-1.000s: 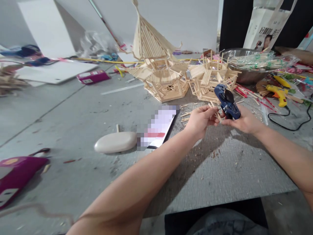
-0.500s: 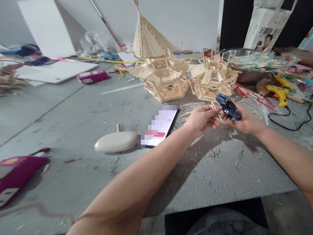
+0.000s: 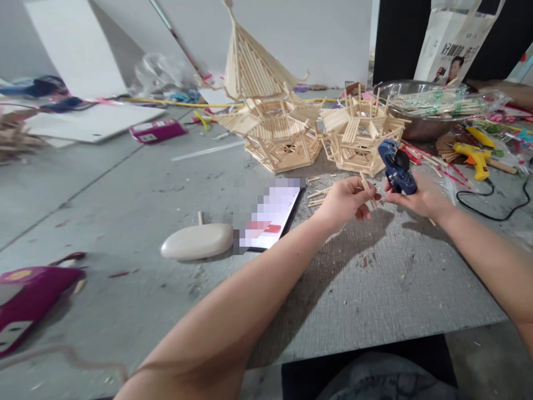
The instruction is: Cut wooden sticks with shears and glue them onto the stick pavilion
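My left hand (image 3: 347, 201) pinches a short thin wooden stick (image 3: 366, 183) between thumb and fingers, above the grey board (image 3: 375, 289). My right hand (image 3: 418, 197) grips a dark blue glue gun (image 3: 397, 166), its nose pointing toward the stick. The two hands are almost touching. Just behind them stand two models made of wooden sticks: a tall pagoda with a pointed roof (image 3: 266, 111) and a lower open frame (image 3: 360, 136).
A phone (image 3: 270, 214) and a smooth pale stone (image 3: 196, 241) lie left of my hands. Loose sticks (image 3: 318, 194) lie nearby. A steel bowl with bagged sticks (image 3: 425, 111), a yellow glue gun (image 3: 472, 158) with black cord, and magenta boxes (image 3: 25, 297) lie around.
The blue glue gun has tilted back upright and shifted slightly right and up. My left hand stays in place with the stick.
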`<state>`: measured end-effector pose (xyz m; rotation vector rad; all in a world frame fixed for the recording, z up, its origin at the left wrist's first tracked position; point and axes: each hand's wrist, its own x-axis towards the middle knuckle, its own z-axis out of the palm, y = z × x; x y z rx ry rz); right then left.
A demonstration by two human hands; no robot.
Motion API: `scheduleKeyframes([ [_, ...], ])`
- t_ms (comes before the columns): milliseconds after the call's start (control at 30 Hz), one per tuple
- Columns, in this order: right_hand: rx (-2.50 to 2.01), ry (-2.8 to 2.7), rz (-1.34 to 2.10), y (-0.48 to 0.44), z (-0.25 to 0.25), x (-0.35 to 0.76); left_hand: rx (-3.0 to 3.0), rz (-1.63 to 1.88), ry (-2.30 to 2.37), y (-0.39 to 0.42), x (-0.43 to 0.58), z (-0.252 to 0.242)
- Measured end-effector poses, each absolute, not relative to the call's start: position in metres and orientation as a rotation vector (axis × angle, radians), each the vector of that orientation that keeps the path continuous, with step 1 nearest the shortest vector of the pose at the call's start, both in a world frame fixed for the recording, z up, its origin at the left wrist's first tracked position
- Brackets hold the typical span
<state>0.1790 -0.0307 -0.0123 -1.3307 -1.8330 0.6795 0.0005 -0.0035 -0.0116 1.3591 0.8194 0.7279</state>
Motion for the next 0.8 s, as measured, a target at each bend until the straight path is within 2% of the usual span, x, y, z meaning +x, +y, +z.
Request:
scheduleKeyframes([
  [133, -1.352, -1.844, 0.585, -0.03, -0.011, 0.181, 1.682, 0.628, 0.874, 0.0, 0.001, -0.023],
  [367, -1.309, -1.792, 0.616, -0.027, -0.015, 0.184, 2.141, 0.548, 0.977, -0.004, 0.005, -0.032],
  [800, -1.378, -1.804, 0.585, -0.039, -0.012, 0.166, 2.254, 0.492, 0.954, -0.001, 0.005, -0.032],
])
